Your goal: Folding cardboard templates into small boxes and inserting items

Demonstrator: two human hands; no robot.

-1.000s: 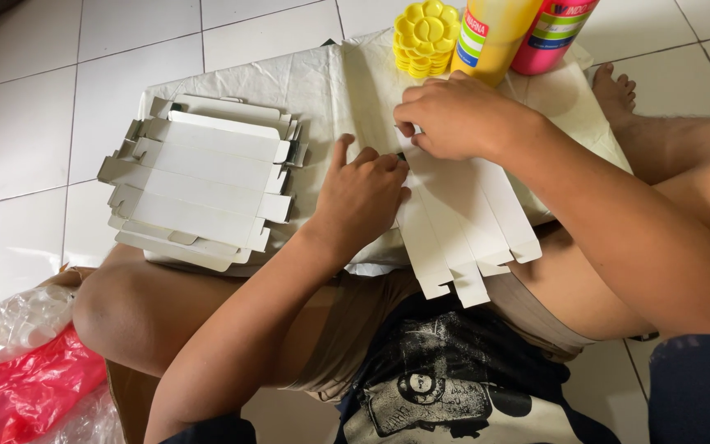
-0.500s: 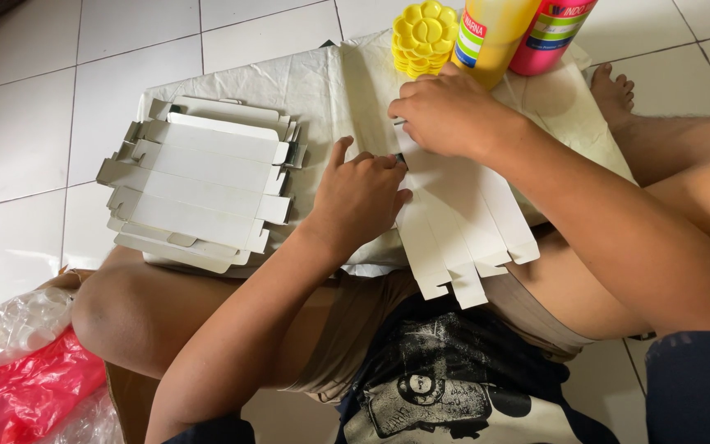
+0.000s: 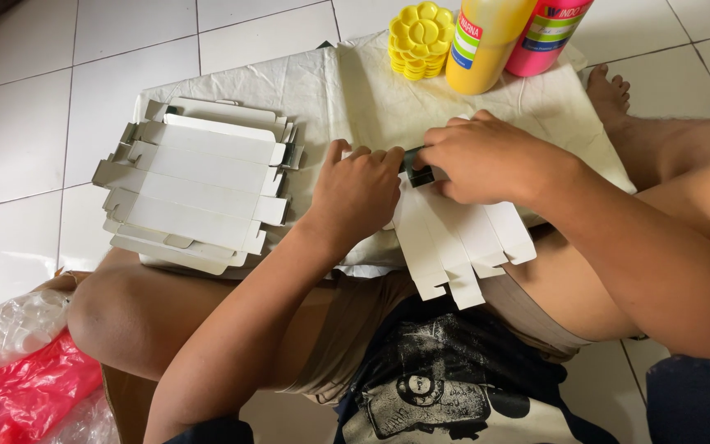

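Note:
A flat white cardboard box blank (image 3: 462, 242) lies on the white sheet (image 3: 355, 90) over my lap, its tabs pointing toward me. My left hand (image 3: 355, 193) presses down on the blank's left part, fingers curled together. Just right of it, touching fingertips, my right hand (image 3: 486, 156) pinches a small dark object (image 3: 417, 170) against the blank's upper edge. Most of that object is hidden by my fingers.
A stack of several flat white box blanks (image 3: 199, 189) sits to the left on the sheet. Yellow flower-shaped palettes (image 3: 421, 37), a yellow bottle (image 3: 482, 41) and a pink bottle (image 3: 548, 33) stand at the far edge. Red and transparent plastic bags (image 3: 18, 378) lie at the lower left on the tiled floor (image 3: 18, 107).
My right hand has slid down and toward me along the blank, closer to the left hand. The small dark object now shows between the two hands.

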